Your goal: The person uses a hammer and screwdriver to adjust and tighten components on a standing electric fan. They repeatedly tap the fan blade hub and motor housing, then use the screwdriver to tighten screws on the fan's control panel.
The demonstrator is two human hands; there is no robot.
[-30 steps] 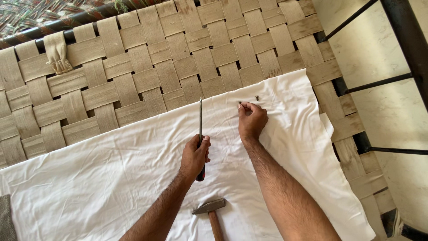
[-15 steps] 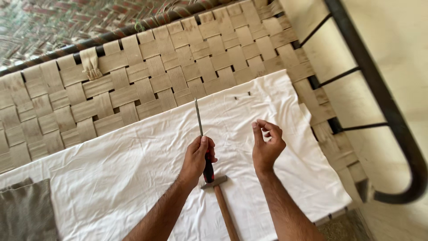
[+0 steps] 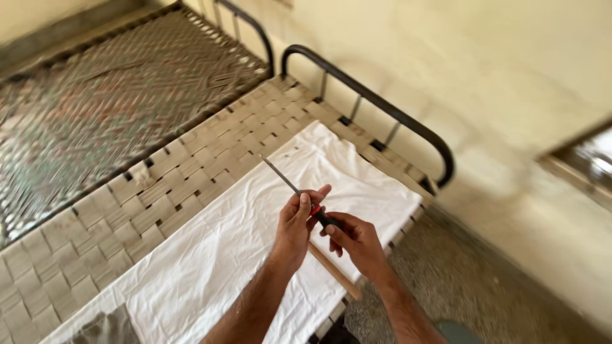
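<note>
The left hand [image 3: 298, 220] is wrapped around the screwdriver [image 3: 299, 194] where the metal shaft meets the red-and-black handle, thumb laid along the top, fingers curled under. The right hand [image 3: 357, 241] closes on the black butt of the handle from below and behind. Both hands hold the tool in the air, above the white cloth [image 3: 236, 242] and clear of it.

The screwdriver looks stiff and light: a thin steel shaft that should not bend, and a thicker moulded handle that gives the surer hold. The bare shaft is smooth and likely slippery, so the handle is the better place to grip.

Its long axis runs diagonally, from the handle at lower right to the tip at upper left, the tip pointing away from the person and slightly upward.

Beneath the right hand a wooden hammer handle [image 3: 335, 271] lies on the cloth near the bed's edge; its head is hidden. The cloth is spread over a bed of woven straps [image 3: 159, 191] with a dark metal rail [image 3: 408, 124] at its end. A second woven bed [image 3: 115, 95] stands beyond, blurred.
</note>
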